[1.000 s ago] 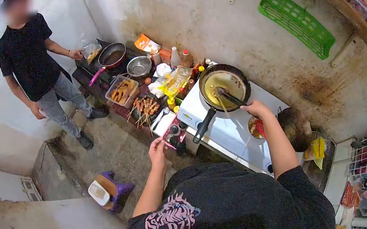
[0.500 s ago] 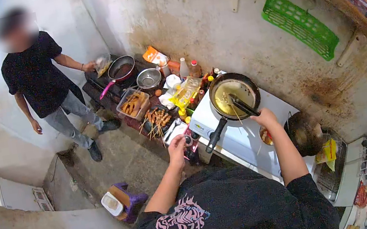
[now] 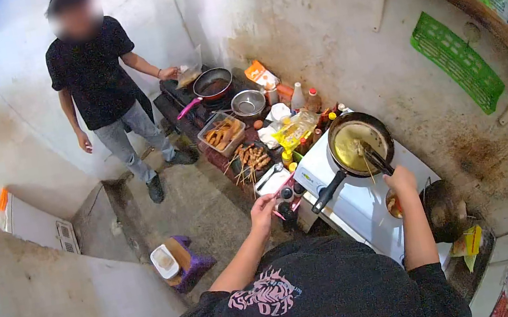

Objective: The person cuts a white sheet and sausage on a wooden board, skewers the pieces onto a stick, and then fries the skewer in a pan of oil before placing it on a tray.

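Observation:
My right hand (image 3: 400,180) is closed around the handle of black tongs (image 3: 376,157). Their tips reach into a dark frying pan (image 3: 378,125) holding yellowish liquid, with a thin stick at the tongs. The pan rests on a white stove (image 3: 356,198), its black handle pointing toward the front left. My left hand (image 3: 263,211) is raised near the front of the low counter, fingers drawn together; whether something is between them is too small to see. Small dark-lidded jars (image 3: 287,194) stand just right of it, by a white tray (image 3: 273,179).
Grilled skewers (image 3: 251,161), a plastic tub of browned food (image 3: 222,133), a metal strainer (image 3: 248,102) and a pink-handled pan (image 3: 213,84) crowd the counter. Another person (image 3: 92,71) stands beyond, holding a clear bag (image 3: 189,75). A dark pot (image 3: 445,209) sits right of the stove.
The view has swung, so the scene sits farther right and lower. My left hand has come away leftward from the small jars. My right hand still grips the tongs in the pan.

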Action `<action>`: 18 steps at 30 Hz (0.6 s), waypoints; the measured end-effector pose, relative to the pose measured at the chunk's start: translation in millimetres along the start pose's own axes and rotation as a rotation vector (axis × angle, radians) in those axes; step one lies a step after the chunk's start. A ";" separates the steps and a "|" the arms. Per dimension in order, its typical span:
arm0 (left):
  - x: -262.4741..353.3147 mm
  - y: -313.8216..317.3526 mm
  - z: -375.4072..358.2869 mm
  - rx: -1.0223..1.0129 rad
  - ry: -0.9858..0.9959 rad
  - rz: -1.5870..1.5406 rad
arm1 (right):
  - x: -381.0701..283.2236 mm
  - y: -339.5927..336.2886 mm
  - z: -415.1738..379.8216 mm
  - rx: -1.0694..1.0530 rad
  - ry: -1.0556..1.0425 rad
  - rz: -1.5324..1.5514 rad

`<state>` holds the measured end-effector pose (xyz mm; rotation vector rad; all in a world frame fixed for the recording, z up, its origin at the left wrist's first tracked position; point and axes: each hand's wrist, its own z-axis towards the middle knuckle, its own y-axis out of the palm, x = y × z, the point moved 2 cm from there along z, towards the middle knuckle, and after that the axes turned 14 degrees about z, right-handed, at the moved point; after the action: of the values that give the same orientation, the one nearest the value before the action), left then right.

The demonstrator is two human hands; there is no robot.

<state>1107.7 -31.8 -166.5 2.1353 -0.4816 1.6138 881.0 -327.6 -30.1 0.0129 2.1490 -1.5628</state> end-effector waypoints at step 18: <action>-8.3 56.8 -6.7 -0.403 -0.052 0.408 | 12.4 -7.0 -3.9 -0.071 0.040 -0.001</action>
<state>1071.0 -76.6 -166.0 1.8535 -1.2127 1.4966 866.5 -329.8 -27.6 0.0203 2.2341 -1.4982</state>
